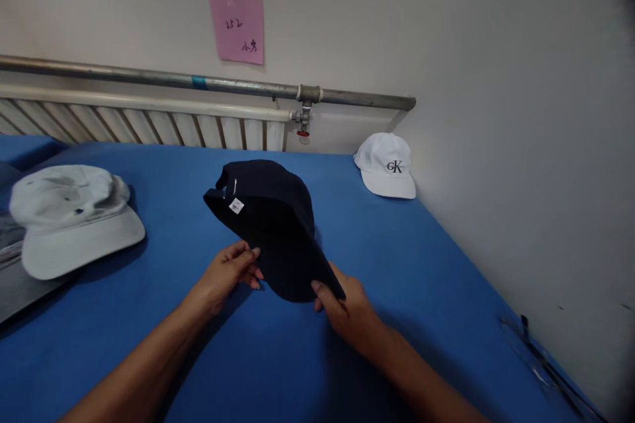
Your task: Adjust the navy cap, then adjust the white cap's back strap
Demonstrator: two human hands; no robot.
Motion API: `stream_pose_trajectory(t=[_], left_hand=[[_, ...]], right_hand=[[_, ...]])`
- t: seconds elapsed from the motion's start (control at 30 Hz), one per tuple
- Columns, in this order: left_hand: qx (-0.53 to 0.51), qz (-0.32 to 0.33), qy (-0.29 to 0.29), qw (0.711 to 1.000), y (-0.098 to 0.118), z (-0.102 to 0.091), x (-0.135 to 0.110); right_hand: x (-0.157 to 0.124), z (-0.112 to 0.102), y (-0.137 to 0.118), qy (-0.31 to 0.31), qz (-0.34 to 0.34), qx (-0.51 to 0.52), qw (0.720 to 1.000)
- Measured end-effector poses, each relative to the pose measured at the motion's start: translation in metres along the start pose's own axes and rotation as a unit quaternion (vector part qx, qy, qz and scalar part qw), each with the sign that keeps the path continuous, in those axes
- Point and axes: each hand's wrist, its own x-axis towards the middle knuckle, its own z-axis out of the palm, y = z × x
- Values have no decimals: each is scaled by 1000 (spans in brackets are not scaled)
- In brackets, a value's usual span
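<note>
Navy baseball cap [285, 211], mid-frame: left hand [233, 271] and right hand [344, 304] clamped on brim [290, 277]; uneven pull could twist it loose.

Left fingers [243, 260], right fingers [323, 293] hold tilted dark cap [278, 231]; white lettered cap [384, 162] beside wall [496, 145]

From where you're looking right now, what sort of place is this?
Probably an indoor workroom, though I can't be sure: a white radiator, a broad blue surface and several baseball caps suggest it.

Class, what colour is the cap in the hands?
The cap is dark navy, as the head view shows.
</note>
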Motion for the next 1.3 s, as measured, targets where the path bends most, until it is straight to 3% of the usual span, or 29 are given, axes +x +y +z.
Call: stream_pose_trajectory(t=[0.1, 0.2, 0.3, 0.4, 0.53, 0.63, 0.73, 0.87, 1.0, 1.13, 1.3], left_hand=[[11, -1, -2, 1000, 0, 0, 0], [36, 10, 14, 999, -1, 0, 0], [115, 86, 78, 987, -1, 0, -1], [235, 219, 140, 936, -1, 0, -5], [378, 377, 87, 841, -6, 1, -8], [461, 417, 47, 782, -14, 1, -7], [503, 405, 37, 763, -21, 1, -5], [511, 370, 14, 776, -26, 0, -1], [459, 345, -10, 819, -25, -1, 1], [335, 320, -56, 884, -11, 3, -5], [124, 187, -84, 971, 3, 6, -18]], right_hand=[[0, 1, 2, 10, 2, 10, 1000], [1, 2, 3, 29, 47, 55, 997], [3, 3, 3, 45, 95, 99, 989], [5, 2, 5, 56, 115, 121, 984], [7, 4, 8, 76, 129, 147, 978], [8, 5, 8, 72, 135, 175, 973], [7, 4, 5, 66, 125, 198, 970], [2, 2, 1, 59, 85, 148, 984], [-5, 1, 1, 57, -44, 2, 997], [-5, -3, 6, 102, -196, -98, 970], [-1, -9, 11, 159, -265, -181, 934]])
